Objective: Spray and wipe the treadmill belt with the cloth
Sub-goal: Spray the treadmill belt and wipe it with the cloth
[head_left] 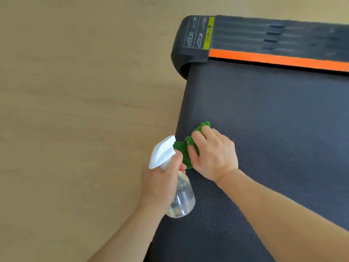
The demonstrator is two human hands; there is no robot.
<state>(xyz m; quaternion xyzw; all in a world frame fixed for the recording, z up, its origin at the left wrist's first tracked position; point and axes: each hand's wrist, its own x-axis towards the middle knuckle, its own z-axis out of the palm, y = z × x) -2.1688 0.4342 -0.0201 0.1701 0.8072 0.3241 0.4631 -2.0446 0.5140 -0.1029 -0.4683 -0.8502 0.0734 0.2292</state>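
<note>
The dark textured treadmill belt (273, 120) fills the right half of the view. My right hand (213, 154) presses a crumpled green cloth (184, 150) flat on the belt near its left edge; most of the cloth is hidden under the fingers. My left hand (160, 182) grips a clear spray bottle (181, 197) by the neck, just left of the cloth. Its white trigger head (162, 152) points up and to the right, toward the cloth. The bottle hangs over the belt's left edge.
A black motor cover (283, 35) with an orange stripe (273, 60) and a warning label (198, 33) closes the far end of the belt. Light wooden floor (75, 110) lies to the left of the treadmill.
</note>
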